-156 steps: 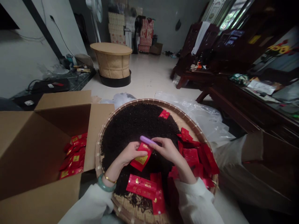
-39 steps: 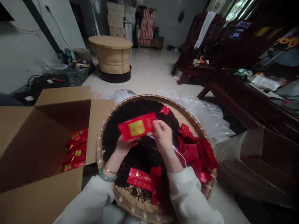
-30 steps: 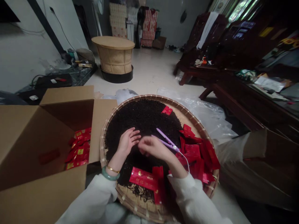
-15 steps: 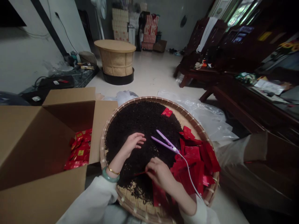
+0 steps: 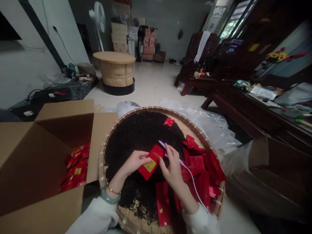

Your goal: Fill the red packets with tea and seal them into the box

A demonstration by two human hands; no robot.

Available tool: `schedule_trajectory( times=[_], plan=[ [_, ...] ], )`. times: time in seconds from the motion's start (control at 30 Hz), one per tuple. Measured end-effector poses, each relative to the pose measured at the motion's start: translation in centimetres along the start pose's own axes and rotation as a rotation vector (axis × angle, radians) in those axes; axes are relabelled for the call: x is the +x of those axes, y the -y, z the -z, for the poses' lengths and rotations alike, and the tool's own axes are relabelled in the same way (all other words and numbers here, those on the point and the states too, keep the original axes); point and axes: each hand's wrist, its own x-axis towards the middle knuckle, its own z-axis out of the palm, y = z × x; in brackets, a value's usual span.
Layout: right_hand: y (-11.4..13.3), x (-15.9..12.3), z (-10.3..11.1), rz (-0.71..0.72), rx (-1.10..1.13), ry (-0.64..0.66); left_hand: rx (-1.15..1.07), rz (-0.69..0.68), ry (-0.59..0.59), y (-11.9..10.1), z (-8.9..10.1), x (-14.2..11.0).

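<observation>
1. Since half a second ago, the left hand, then bare and spread over the dark shreds, has taken hold of a packet; the right hand has risen from the tray's lower part to the packet's upper end.
2. The packet is red and flat-looking, with a yellow panel toward its lower half and small gold characters above. It is held tilted, its top leaning right, over the middle of the tray.
3. The left hand pinches it along the left edge, thumb on the front.
4. The right hand has thumb and fingers slightly parted at the packet's upper right; whether it grips packet or purple tool I cannot tell.
5. The purple tool lies partly hidden behind that hand; one tip shows beside the packet's top, and a white cord trails from its other end.
6. Right of the hands is a heap of red packets; one more red packet lies lengthwise below.
7. Further red packets sit inside the box at left.
</observation>
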Motion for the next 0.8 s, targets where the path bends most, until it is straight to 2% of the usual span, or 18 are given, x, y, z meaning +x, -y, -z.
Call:
schedule_trajectory(
  times=[0.13, 0.27, 0.37, 0.5, 0.6, 0.8],
  plan=[
    [0.4, 0.4, -0.8, 0.07, -0.008, 0.022, 0.005, -0.018, -0.037, 0.1, 0.0, 0.1],
    [0.5, 0.7, -0.7, 0.01, 0.011, -0.034, 0.05, -0.039, -0.062, 0.4, 0.1, 0.3],
    [0.4, 1.2, -0.4, -0.021, -0.06, -0.048, 0.117, -0.065, -0.082, 0.4, 0.0, 0.5],
    [0.7, 1.6, -0.1, 0.108, -0.201, -0.027, 0.137, -0.091, -0.086, 0.2, -0.2, 0.4],
    [1.1, 1.5, -0.2, 0.181, -0.18, -0.026, 0.107, -0.07, -0.107, 0.0, -0.2, 0.2],
    [0.9, 0.9, -0.4, 0.219, 0.008, 0.206, 0.177, -0.09, -0.139, -0.2, -0.1, 0.1]
  ],
)
